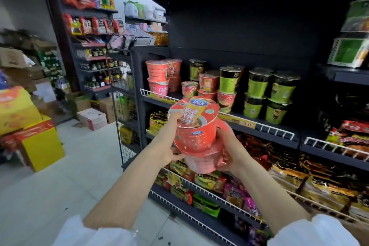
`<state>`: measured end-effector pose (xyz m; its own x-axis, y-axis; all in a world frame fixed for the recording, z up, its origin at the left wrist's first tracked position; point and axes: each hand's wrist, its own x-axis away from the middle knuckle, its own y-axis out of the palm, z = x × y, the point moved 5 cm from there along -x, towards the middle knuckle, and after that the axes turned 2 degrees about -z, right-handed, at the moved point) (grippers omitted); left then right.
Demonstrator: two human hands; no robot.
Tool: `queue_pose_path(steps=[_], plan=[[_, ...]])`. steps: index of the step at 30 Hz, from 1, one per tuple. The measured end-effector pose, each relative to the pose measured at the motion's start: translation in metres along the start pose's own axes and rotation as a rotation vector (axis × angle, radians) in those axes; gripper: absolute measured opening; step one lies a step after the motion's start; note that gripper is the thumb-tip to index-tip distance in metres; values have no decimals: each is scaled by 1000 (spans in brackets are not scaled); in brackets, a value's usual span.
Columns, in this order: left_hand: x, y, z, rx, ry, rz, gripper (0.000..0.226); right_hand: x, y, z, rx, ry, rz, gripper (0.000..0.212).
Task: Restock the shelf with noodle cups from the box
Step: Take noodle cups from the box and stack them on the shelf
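I hold a stack of two red noodle cups in front of the shelf. The upper cup (193,126) is upright with a red and yellow lid. The lower cup (203,163) is blurred beneath it. My left hand (169,142) grips the stack's left side, thumb near the lid. My right hand (229,150) cups the right side and bottom. Behind them, the noodle shelf (259,128) carries red cups (157,78) at the left and green cups (279,94) at the right, stacked two high.
Lower shelves hold packet noodles (209,183) behind white wire rails. A yellow and red carton (30,126) stands at the left on the tiled floor. More cartons (91,119) lie by a far shelf of bottles and snacks. A wire rack (124,106) flanks the shelf's left end.
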<state>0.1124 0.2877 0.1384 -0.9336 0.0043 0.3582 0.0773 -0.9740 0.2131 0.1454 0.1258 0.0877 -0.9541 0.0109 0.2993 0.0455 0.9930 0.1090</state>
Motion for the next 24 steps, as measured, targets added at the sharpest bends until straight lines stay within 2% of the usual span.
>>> queue_pose_path(steps=[3, 7, 12, 15, 18, 24], plan=[[-42, -19, 20, -24, -10, -10, 27, -41, 23, -4, 0, 34, 8, 44], [-104, -33, 56, -23, 14, -22, 35, -98, 49, -30, -7, -40, 19, 22], [-180, -34, 112, 11, 48, -91, 38, -175, 75, -61, -139, -84, 56, 36], [-222, -38, 133, 6, 45, -119, 39, -209, 87, -76, -202, -31, 37, 39], [-263, -45, 149, 85, 14, -142, 43, -238, 92, -83, -262, 38, 82, 53], [-332, -53, 195, 309, -25, -423, 54, -275, 85, -123, -374, -100, 253, 46]])
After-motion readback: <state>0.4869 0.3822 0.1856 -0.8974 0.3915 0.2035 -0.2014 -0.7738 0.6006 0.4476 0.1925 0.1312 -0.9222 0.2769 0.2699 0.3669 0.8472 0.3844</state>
